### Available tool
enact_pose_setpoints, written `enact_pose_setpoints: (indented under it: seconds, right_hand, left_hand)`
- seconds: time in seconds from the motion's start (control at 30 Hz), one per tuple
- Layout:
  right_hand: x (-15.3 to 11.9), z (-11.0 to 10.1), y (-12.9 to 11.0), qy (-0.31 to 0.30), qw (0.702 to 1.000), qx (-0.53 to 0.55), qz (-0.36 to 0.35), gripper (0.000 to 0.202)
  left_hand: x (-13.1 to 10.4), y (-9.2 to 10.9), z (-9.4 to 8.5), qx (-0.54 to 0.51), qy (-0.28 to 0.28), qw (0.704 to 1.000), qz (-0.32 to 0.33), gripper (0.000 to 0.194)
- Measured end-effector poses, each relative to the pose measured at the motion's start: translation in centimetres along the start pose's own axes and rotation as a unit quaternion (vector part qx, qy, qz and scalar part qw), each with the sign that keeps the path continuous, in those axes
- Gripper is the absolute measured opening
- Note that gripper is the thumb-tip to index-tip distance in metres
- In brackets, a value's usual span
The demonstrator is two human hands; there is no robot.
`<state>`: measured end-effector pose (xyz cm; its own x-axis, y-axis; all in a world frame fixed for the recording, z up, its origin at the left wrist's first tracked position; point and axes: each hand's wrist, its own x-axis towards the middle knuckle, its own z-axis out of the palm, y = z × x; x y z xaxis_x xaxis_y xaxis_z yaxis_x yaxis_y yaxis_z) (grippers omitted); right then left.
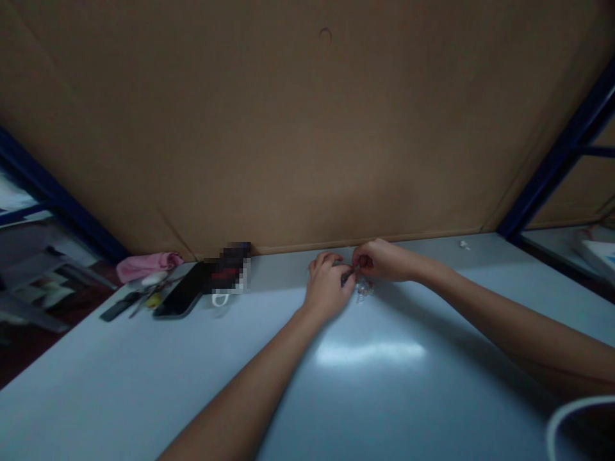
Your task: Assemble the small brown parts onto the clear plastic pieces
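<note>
Near the back of the grey table [192, 371], my left hand [327, 282] curls over a small dark item [344, 278], its fingers closed around it. My right hand [377, 261] is beside it on the right, thumb and fingers pinched together at the dark item's edge. What the pinch holds is too small to make out. A little tangle of clear and orange-tinted pieces [364, 289] lies just below my right fingertips, touching the tabletop.
On the left lie a black phone [181, 291], a pink cloth [147, 266], a dark slim object [118, 308] and a partly blurred dark box [230, 266]. White scraps [464, 244] lie at back right. A cardboard panel [298, 128] stands behind; a white curved object [557, 416] is at lower right.
</note>
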<state>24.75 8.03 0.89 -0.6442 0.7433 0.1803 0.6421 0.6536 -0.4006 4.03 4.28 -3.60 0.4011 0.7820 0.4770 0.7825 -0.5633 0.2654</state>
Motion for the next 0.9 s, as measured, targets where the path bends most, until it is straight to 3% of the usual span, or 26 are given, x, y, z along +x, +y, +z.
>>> enact_pose_setpoints:
  seconds: [0.2, 0.4, 0.57, 0.7, 0.9]
  right_hand:
    - [-1.7, -0.2, -0.2, 0.092, 0.989, 0.108, 0.033, 0.012]
    - [-4.5, 0.1, -1.8, 0.134, 0.956, 0.254, 0.059, 0.029]
    - [-5.9, 0.7, -1.5, 0.161, 0.952, 0.249, 0.071, 0.038]
    - [-6.5, 1.3, -0.3, 0.222, 0.95, 0.202, 0.088, 0.039]
    - [-6.2, 2.0, -0.8, 0.256, 0.916, 0.29, 0.11, 0.042]
  left_hand:
    - [0.1, 0.2, -0.2, -0.029, 0.035, 0.999, 0.012, 0.025]
    - [0.3, 0.8, -0.6, -0.085, 0.079, 0.986, 0.119, 0.028]
    - [0.3, 0.8, -0.5, -0.091, 0.111, 0.979, 0.144, 0.025]
    - [0.3, 0.7, -0.5, -0.079, 0.113, 0.981, 0.136, 0.026]
    - [0.0, 1.1, -0.6, -0.05, 0.081, 0.987, 0.131, 0.027]
